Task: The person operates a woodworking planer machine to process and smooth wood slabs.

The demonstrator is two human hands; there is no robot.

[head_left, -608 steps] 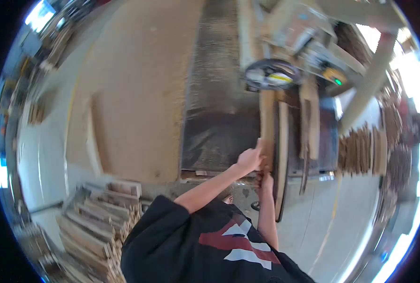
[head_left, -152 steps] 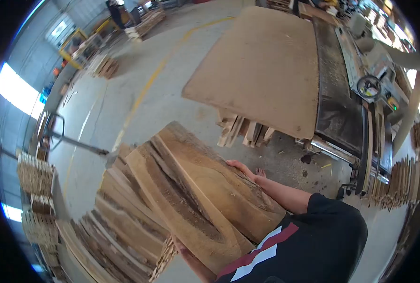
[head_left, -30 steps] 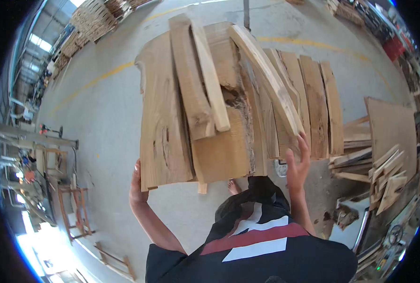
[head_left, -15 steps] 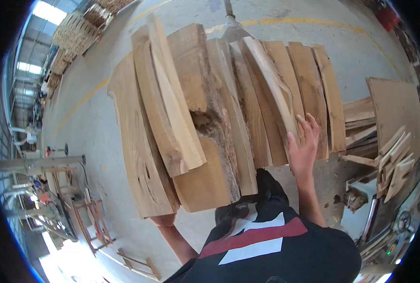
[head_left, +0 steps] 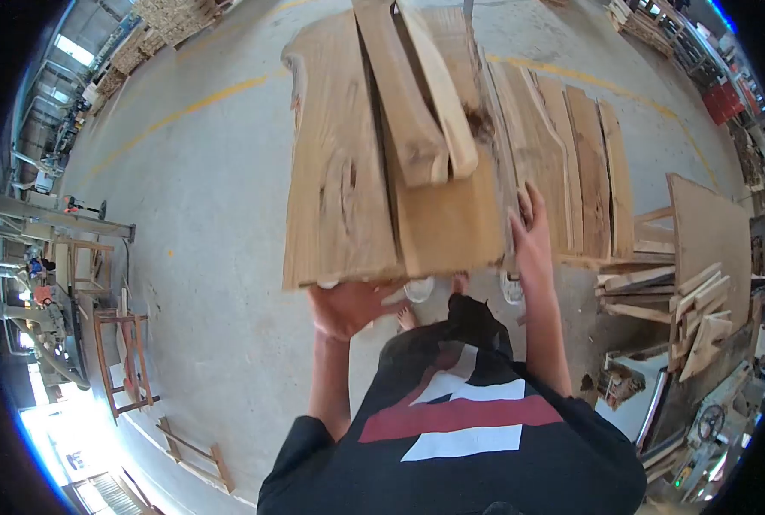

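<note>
Wide wooden boards lie side by side in front of me. My left hand (head_left: 348, 307) is at the near end of the leftmost wide board (head_left: 335, 172), palm against or just under its end, fingers spread to the right. My right hand (head_left: 532, 236) touches the right side of the neighbouring wide slab (head_left: 451, 223), fingers stretched upward along its rough bark edge; the contact is partly hidden. On top of these two lie a narrower plank (head_left: 404, 112) and a pale narrow strip (head_left: 442, 94). Further right are several narrower boards (head_left: 584, 163).
Offcuts (head_left: 700, 309) lean by an upright panel (head_left: 713, 232) at the right, beside a machine with a handwheel (head_left: 710, 422). Wooden frames (head_left: 125, 365) stand on the concrete floor at the left. A yellow line (head_left: 193, 107) crosses the floor beyond.
My right hand has moved from the narrow boards to the wide slab's right side. My left hand shows more fully at the board end. The view has shifted left, and fewer middle boards show.
</note>
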